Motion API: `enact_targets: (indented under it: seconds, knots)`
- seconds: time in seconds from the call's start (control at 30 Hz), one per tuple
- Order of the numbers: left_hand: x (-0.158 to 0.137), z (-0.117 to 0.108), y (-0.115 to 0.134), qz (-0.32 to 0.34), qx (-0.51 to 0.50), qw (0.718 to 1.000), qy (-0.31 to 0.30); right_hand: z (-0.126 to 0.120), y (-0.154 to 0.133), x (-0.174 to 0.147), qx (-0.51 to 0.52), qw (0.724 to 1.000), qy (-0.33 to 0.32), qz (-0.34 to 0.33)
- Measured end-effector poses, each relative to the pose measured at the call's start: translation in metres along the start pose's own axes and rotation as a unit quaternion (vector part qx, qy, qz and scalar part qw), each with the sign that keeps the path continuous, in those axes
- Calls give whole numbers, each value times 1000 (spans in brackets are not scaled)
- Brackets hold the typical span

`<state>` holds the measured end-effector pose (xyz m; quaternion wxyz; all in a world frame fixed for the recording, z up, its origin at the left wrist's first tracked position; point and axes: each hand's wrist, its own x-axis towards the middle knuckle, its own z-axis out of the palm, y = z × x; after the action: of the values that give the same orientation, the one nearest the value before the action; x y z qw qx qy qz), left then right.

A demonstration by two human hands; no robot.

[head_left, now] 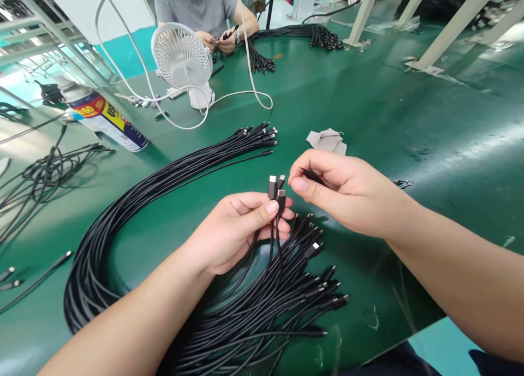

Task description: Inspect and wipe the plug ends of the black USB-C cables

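My left hand (pixel 237 228) is closed around three black USB cables, their plugs (pixel 273 188) standing up between thumb and fingers with metal tips uppermost. My right hand (pixel 356 196) is just to the right, thumb and fingers pinched on a small flat black piece (pixel 313 175) whose kind I cannot make out. A thick bundle of black cables (pixel 88 261) curves round the left side of the table. One end, with many plugs, fans out below my hands; the other end (pixel 256 136) lies beyond them.
A grey cloth (pixel 327 140) lies behind my right hand. Further back stand a white fan (pixel 182 59) with a white cord and a spray can (pixel 108 119). Loose cables (pixel 49 171) lie at left. Across the green table (pixel 380 108), a person (pixel 200 16) handles cables.
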<state>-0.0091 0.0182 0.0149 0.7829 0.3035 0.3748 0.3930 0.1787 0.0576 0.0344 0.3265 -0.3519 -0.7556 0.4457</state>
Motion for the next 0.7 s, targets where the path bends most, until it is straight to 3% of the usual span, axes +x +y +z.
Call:
enact_targets:
  seconds: [0.2, 0.37, 0.7]
  knots:
    - [0, -2, 1, 22, 6, 1000, -16, 4, -1, -12, -129, 985, 45, -107]
    - [1, -4, 0, 28, 1, 999, -23, 7, -1, -20, -251, 960, 31, -117]
    - [1, -3, -1, 41, 15, 999, -27, 10, -1, -21, -427, 873, 76, -223]
